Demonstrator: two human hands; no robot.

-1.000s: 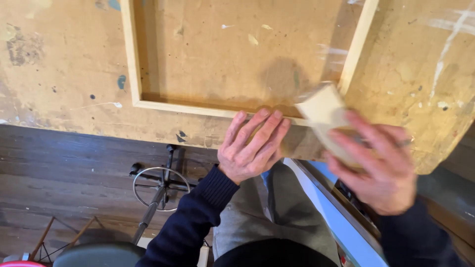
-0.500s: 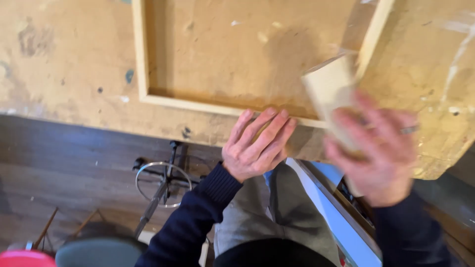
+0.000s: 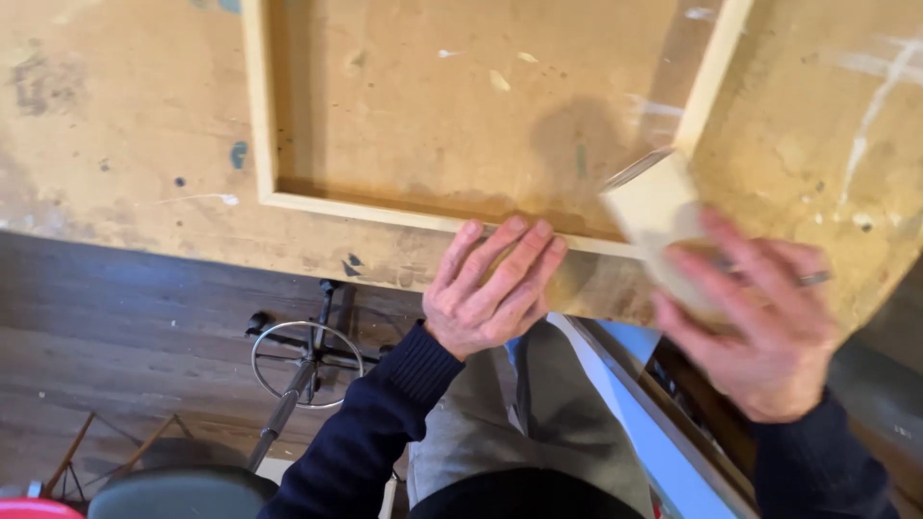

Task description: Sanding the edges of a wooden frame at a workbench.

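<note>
On worktop [image 3: 115, 144]: wood frame [image 3: 385, 213], pinned flat by left hand [image 3: 490, 288], fingers spread; right hand [image 3: 760, 327] grips pale sanding block [image 3: 659, 207] at frame corner.

A worn, paint-flecked wooden workbench [image 3: 125, 125] carried a pale wooden frame [image 3: 365, 210], which lay flat on it near the front edge.
</note>
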